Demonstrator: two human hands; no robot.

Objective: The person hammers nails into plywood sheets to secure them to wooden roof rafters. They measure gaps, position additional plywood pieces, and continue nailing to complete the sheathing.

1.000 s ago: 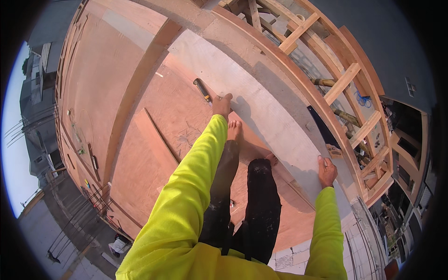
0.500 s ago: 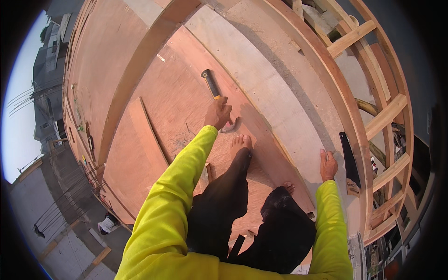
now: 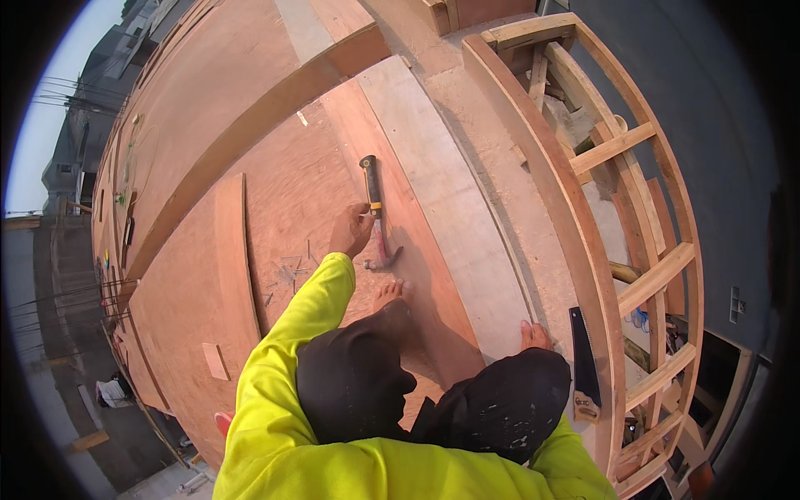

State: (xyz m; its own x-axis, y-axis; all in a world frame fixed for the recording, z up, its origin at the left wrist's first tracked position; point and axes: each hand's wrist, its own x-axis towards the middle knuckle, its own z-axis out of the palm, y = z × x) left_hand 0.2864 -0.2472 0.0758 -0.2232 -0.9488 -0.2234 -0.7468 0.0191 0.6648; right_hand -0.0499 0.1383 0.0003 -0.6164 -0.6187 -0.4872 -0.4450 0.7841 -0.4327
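My left hand (image 3: 352, 229) is closed, its fingertips at the neck of a claw hammer (image 3: 372, 183) with a black and yellow grip. The hammer's curved head points back toward my bare left foot (image 3: 392, 292), over a reddish plank (image 3: 408, 225). My right hand (image 3: 536, 336) shows only in part beyond my right knee; the knee hides its wrist. Its fingers curl at the edge of a long pale board (image 3: 442, 192). Loose nails (image 3: 292, 271) lie left of the hammer.
A handsaw (image 3: 585, 358) lies at the right, along a curved wooden frame (image 3: 575, 233) with crosspieces. A plank (image 3: 237, 250) lies left of the nails. Farther left, a curved upright timber strip (image 3: 250, 137) crosses the plywood floor (image 3: 183, 283).
The view has shifted and turned. My left hand has gone from wrapping over the hammer's neck to its left side. My right forearm is now mostly behind my knee.
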